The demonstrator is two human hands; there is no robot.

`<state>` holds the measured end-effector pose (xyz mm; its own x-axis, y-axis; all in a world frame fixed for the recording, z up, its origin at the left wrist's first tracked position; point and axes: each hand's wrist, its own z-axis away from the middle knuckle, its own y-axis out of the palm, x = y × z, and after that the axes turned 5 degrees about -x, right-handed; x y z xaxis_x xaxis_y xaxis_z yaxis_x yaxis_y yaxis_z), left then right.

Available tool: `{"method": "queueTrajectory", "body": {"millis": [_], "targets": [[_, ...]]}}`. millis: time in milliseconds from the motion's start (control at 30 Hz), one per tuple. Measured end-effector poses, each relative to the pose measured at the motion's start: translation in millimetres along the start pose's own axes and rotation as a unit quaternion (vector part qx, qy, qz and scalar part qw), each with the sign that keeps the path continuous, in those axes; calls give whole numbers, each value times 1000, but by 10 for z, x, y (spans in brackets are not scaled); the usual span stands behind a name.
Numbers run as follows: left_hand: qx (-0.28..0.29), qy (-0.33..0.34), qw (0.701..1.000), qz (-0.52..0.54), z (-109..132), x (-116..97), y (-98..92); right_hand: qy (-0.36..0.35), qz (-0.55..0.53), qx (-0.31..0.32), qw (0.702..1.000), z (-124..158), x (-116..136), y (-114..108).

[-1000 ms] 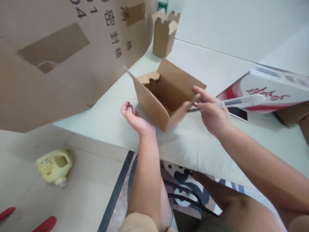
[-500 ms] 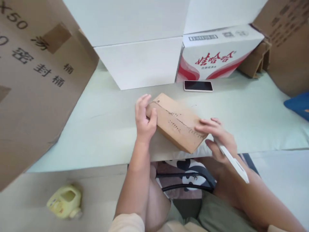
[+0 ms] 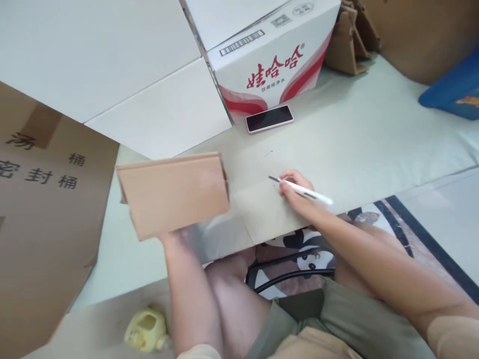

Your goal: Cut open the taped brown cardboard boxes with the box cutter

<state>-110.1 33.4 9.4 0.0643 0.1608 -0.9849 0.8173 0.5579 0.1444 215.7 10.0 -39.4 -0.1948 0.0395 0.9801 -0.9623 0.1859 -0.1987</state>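
Note:
To the left, my left hand holds a small brown cardboard box raised and tilted above the table. Most of its fingers are hidden behind the box, and a broad plain face of it is turned toward me. My right hand is closed around a slim white utility knife over the middle of the table. The thin dark blade points left, apart from the box.
A phone lies in front of a white and red carton. White boxes stand at the back, a large brown carton at left. A blue object sits at right; a yellow jug is on the floor.
My left hand has lifted the box leftward and turned it, so the slit, torn face is out of sight. My right hand has left the box and turned the knife blade-forward. The view has swung.

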Motion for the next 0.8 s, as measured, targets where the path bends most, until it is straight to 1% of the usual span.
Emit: {"method": "queueTrajectory", "body": {"millis": [67, 100, 167, 233, 300, 333, 433, 467, 500, 567, 633, 700, 767, 800], "targets": [[-14, -33, 998, 56, 0, 100, 32, -27, -10, 30, 999, -17, 39, 182], [-8, -73, 994, 77, 11, 152, 57, -48, -19, 43, 998, -20, 72, 269], [41, -166, 980, 97, 50, 242, 117, -98, -43, 49, 993, -14, 167, 406], [113, -228, 962, 98, 113, 295, 183, -149, -76, 22, 986, 16, 300, 469], [167, -246, 951, 84, 187, 305, 245, -190, -102, -1, 977, 75, 452, 454], [184, -246, 949, 72, 223, 298, 271, -211, -107, 2, 972, 113, 524, 427], [212, -233, 948, 40, 298, 266, 321, -279, -118, 51, 952, 225, 664, 340], [212, -223, 951, 36, 308, 259, 328, -285, -140, 61, 946, 253, 678, 323], [208, -210, 955, 36, 310, 256, 333, -275, -170, 65, 944, 273, 677, 316], [192, -188, 962, 40, 302, 261, 339, -230, -213, 51, 948, 287, 644, 319], [180, -179, 966, 39, 290, 274, 346, -194, -203, 21, 959, 270, 598, 329], [179, -174, 968, 34, 283, 289, 352, -181, -160, -7, 970, 240, 562, 326], [181, -176, 967, 31, 276, 304, 343, -168, -140, -6, 976, 219, 540, 305], [180, -184, 966, 33, 269, 311, 328, -161, -147, 14, 976, 216, 534, 290]]}}
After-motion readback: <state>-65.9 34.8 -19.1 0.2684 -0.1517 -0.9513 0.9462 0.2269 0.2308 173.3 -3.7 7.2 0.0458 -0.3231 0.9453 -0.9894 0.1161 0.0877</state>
